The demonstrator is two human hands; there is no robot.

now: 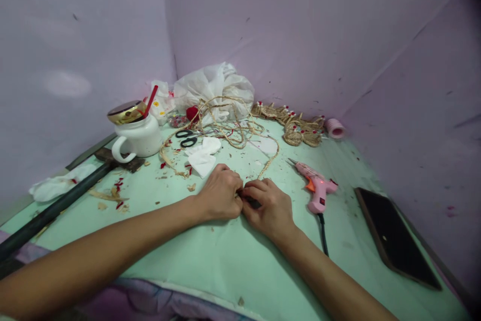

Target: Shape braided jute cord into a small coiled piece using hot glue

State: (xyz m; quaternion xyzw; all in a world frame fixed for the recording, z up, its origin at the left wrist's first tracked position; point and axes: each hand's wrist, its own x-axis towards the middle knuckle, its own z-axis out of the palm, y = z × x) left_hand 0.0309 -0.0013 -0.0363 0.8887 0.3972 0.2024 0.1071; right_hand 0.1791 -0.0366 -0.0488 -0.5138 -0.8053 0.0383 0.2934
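Observation:
My left hand [224,192] and my right hand [267,207] meet over the middle of the table, fingertips pressed together. Both are closed on a braided straw cord [271,158], which comes down from the back and disappears behind my right fingers. The part between my fingers is mostly hidden. Beyond them, the cord's long loops [229,133] lie tangled over black-handled scissors [188,139]. A white paper cutout [203,155] is just past my left hand. To the right of my right hand lies a pink glue gun [317,188], its cable running toward me.
Braided straw pieces with red and white beads [302,129] line the back wall beside a pink roll [334,128]. A white plastic bag [220,88], a white mug [143,135] and a hammer [75,196] stand left. A dark phone [396,236] lies right.

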